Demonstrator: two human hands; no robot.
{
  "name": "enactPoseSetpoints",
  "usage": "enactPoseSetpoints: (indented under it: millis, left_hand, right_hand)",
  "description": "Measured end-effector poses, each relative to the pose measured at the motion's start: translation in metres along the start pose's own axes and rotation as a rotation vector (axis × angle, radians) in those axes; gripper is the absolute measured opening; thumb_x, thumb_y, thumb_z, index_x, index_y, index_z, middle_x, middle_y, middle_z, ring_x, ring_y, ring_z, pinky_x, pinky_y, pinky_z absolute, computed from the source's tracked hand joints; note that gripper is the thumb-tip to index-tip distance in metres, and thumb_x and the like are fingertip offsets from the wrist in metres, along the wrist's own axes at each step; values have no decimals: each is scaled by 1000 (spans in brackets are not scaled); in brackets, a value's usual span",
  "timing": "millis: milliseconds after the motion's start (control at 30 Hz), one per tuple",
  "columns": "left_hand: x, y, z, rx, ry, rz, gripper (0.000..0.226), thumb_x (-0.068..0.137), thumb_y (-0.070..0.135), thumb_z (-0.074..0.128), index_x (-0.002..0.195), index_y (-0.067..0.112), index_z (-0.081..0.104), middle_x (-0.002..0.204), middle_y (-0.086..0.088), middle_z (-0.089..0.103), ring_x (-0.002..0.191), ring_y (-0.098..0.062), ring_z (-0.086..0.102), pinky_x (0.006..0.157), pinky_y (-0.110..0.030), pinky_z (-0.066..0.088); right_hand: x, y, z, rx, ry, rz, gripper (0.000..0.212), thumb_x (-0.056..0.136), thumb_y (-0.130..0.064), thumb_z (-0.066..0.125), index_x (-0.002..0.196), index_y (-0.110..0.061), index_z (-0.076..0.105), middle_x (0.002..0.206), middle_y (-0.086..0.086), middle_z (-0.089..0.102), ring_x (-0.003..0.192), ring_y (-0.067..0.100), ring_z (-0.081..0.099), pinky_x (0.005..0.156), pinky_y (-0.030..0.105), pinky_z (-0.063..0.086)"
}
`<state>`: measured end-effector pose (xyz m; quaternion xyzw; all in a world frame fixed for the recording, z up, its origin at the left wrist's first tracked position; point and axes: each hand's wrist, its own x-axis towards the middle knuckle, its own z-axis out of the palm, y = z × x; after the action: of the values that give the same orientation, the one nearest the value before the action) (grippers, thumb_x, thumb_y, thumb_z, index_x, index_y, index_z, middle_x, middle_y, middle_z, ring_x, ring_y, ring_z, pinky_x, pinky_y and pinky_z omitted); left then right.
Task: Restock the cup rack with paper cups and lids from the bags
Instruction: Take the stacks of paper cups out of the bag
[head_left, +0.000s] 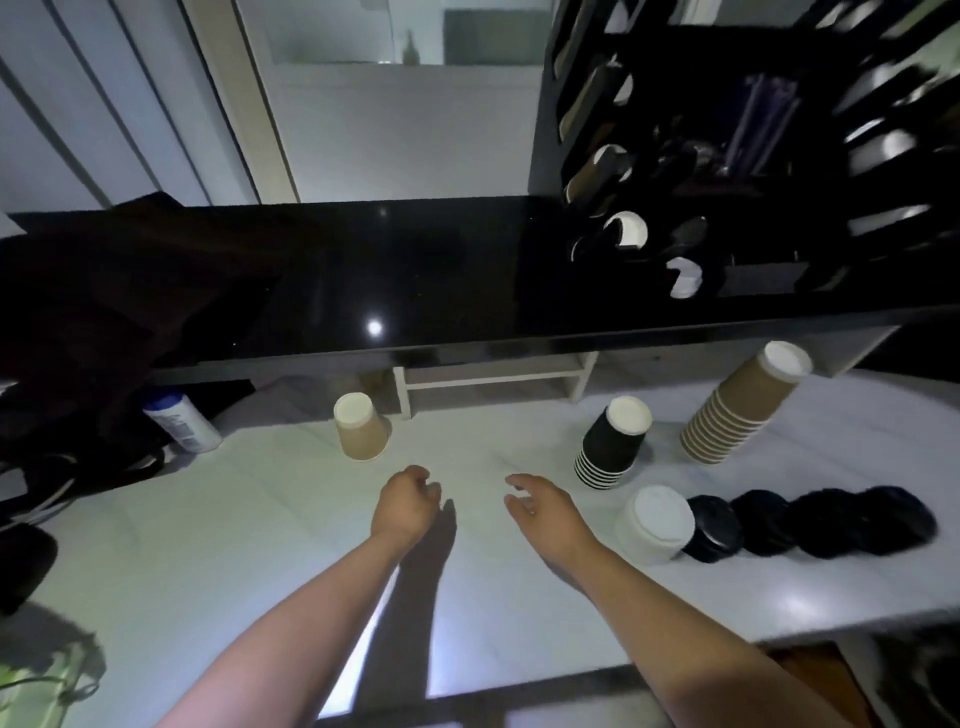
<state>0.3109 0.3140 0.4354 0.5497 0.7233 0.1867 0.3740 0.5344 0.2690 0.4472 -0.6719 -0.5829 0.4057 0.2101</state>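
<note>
1. Worktop (260, 545): white, glossy, beneath a raised black counter (363, 270).
2. Cup rack (727, 156): black, on the counter at far right; cup rims show in its slots, details blurred.
3. Dark bag (78, 338): slumped at the left edge.
4. Brown cup stack (737, 410): inverted, leaning, right rear.
5. Row of black lids (810, 525): on edge, right, touching a white lid stack (657, 525).
6. Black cup stack (613, 441): inverted, just behind the white lids.
7. Single brown cup (361, 426): inverted, centre rear.
8. White bottle (182, 421): lying beside the bag.
9. Left hand (405, 501): fingers loosely curled, holding nothing.
10. Right hand (540, 512): fingers relaxed and spread, holding nothing.
</note>
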Motion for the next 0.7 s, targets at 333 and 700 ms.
enactPoseSetpoints:
  millis: [333, 700]
  left_hand:
    - [-110, 159, 113, 108, -65, 437, 22, 96, 25, 60, 113, 15, 69, 110, -3, 70, 93, -20, 66, 83, -29, 49]
    - [-280, 292, 291, 144, -317, 662, 26, 99, 30, 59, 120, 16, 65, 107, 2, 68, 94, -14, 62, 83, -30, 50]
  right_hand:
    - [-120, 66, -143, -23, 186, 11, 36, 101, -24, 55, 135, -15, 60, 132, 0, 64, 110, 15, 64, 101, 24, 46]
    - [-323, 219, -311, 24, 467, 208, 39, 106, -32, 45, 142, -19, 52, 134, -1, 60, 110, 16, 62, 83, 23, 46]
